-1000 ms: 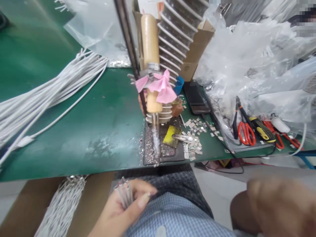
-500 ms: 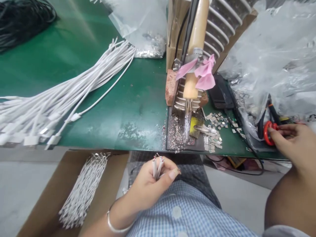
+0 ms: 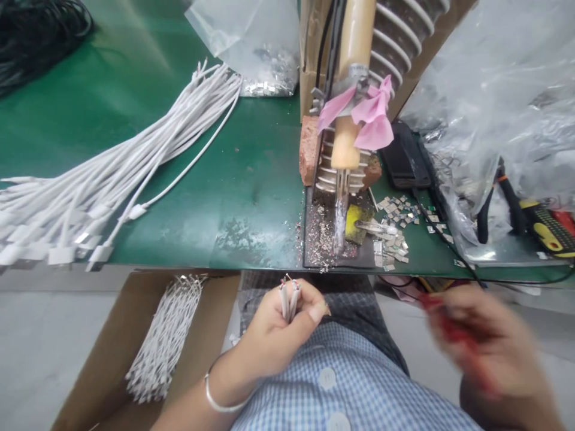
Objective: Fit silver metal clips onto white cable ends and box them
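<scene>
My left hand point(image 3: 285, 326) is closed around white cables point(image 3: 290, 302), held just in front of the table edge. Their stripped ends stick up past the fingers, with thin coloured wires and bare tips showing. Off to the right and below the table edge, my right hand point(image 3: 498, 341) is wrapped around a red-handled tool point(image 3: 467, 350). Motion blur smears both, so the tool's exact kind cannot be made out. Above my left hand, a soldering iron point(image 3: 340, 209) with a wooden handle is mounted pointing down over a dark plate point(image 3: 309, 254) strewn with solder bits.
White USB cables point(image 3: 148, 149) lie bundled on the green table point(image 3: 251, 173). More cables point(image 3: 166, 341) fill a cardboard box point(image 3: 99, 335) below. Small metal connectors point(image 3: 390, 251), a phone point(image 3: 406, 158), black-handled pliers point(image 3: 501, 203) and plastic bags point(image 3: 494, 90) sit to the right.
My right hand has lifted the red-handled tool from the table's right side and moved it left and down, toward my body. My left hand keeps its hold on the cables.
</scene>
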Motion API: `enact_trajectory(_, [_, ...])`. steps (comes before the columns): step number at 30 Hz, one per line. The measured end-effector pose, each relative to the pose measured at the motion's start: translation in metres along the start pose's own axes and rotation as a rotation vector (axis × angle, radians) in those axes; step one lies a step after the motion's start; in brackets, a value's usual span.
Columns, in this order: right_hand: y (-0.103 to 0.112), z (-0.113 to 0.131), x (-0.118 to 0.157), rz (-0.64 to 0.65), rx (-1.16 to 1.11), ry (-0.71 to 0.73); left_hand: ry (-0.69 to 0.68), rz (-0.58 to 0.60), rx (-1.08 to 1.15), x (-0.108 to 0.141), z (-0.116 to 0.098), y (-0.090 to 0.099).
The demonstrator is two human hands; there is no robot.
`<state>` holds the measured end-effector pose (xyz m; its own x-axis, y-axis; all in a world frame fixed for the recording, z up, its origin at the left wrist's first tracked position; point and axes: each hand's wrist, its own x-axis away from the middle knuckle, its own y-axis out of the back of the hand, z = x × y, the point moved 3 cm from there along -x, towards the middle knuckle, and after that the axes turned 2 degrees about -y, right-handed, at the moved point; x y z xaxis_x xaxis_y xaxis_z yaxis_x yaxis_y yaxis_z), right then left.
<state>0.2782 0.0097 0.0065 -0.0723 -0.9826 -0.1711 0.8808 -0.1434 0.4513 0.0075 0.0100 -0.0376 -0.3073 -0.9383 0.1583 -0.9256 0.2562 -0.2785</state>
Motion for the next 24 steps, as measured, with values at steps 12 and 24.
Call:
enact_trajectory(12, [-0.105, 0.004, 0.01, 0.748, -0.173, 0.041, -0.047, -0.007, -0.188, 0.005, -0.001, 0.005])
enact_trajectory(24, [-0.116, -0.002, 0.014, 0.832, -0.115, -0.088, -0.055, -0.07, -0.272, 0.005, -0.007, 0.01])
